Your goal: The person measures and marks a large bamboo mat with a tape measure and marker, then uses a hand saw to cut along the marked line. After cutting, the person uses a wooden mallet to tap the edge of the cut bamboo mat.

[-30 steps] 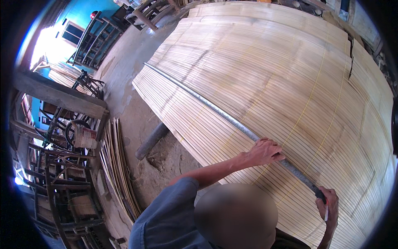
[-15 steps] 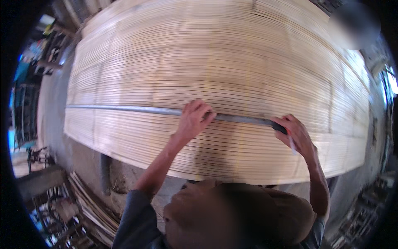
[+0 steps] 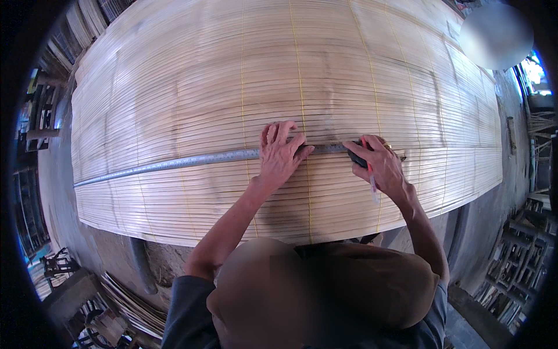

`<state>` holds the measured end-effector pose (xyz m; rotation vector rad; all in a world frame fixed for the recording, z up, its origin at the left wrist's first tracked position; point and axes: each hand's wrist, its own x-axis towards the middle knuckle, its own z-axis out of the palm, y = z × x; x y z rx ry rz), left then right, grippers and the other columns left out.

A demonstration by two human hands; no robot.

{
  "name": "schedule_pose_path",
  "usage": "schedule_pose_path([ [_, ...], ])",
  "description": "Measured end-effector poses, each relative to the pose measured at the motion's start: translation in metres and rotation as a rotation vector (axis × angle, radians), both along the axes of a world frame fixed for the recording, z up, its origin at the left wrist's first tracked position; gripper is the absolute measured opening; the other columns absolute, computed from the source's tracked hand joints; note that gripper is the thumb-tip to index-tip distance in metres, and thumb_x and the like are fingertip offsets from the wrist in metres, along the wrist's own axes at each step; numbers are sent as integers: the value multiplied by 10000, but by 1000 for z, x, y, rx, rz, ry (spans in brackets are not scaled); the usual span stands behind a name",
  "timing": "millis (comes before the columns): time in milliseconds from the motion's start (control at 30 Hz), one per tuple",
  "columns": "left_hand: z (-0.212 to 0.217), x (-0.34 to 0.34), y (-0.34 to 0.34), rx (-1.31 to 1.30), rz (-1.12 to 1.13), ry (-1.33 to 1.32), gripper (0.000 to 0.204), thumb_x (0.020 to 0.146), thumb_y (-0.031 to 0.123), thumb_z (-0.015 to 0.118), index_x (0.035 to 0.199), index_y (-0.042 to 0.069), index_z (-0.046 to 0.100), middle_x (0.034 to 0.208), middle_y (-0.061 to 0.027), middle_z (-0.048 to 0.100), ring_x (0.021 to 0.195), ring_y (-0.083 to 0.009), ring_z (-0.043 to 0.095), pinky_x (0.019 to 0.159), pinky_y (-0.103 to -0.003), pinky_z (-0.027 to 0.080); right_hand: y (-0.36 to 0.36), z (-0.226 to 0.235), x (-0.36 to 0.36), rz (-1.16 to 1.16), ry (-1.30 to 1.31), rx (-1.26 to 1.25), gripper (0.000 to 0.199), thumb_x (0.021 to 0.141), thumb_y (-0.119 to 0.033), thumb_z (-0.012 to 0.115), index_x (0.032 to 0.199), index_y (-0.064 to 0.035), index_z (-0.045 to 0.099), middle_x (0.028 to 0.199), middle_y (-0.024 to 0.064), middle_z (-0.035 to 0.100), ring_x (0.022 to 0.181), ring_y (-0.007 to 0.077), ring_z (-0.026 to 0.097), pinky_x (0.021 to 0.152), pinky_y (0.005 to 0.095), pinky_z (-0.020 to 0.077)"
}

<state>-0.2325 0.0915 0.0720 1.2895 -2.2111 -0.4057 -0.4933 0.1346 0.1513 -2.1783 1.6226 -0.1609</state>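
Observation:
A wide mat of thin pale slats (image 3: 203, 93), stitched with yellow threads, fills the middle of the view. Across its near half runs the silver blade of a tape measure (image 3: 192, 161), from the mat's left edge to the dark case by my right hand. My left hand (image 3: 280, 152) lies over the blade with thumb and bent fingers on it. My right hand (image 3: 381, 163) is closed round the case, and also grips a slim pen (image 3: 372, 181) with a red part and a clear barrel. The palm side of both hands is hidden.
Long strips (image 3: 133, 305) lie in a pile at the lower left. A stack of dark slatted pieces (image 3: 517, 250) stands at the right. Dark legs (image 3: 141, 264) show below the mat's near edge. More wood leans at the far left.
The view has shifted, and the tape's left end now sits lower in the picture. My right hand, with the case and pen, is closer to my left hand. Both hands keep their hold.

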Motion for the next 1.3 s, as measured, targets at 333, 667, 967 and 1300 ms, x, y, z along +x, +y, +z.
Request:
schedule_pose_path([
  [333,3,-13,-4,51,-8,-34,255,799,399,731,878,164,670,1175,-16,492,1160,-270,453,986,-475,337,53,0,51,-448,-693,-148,314,932,-106,633,1231,-22,584,932,125,674,823,281,701,729,372,571],
  [667,3,-8,-3,19,-6,-31,248,791,376,754,889,165,672,1190,-12,489,1173,-269,445,983,-479,335,40,-57,86,-433,-633,-248,265,850,-15,694,1105,-51,628,879,119,661,736,241,665,634,322,528],
  [967,1,-10,-1,1,28,-7,267,786,359,761,893,143,647,1179,-11,494,1145,-280,461,961,-474,349,39,-69,90,-377,-491,-412,232,850,0,676,1067,-61,619,894,104,673,733,266,670,638,340,548],
  [1300,1,-12,-2,-3,40,7,294,775,356,765,895,130,621,1175,-12,499,1130,-290,464,948,-476,356,37,-75,92,-464,-455,-417,236,842,16,683,1057,-60,621,845,108,653,698,260,654,614,341,529],
])
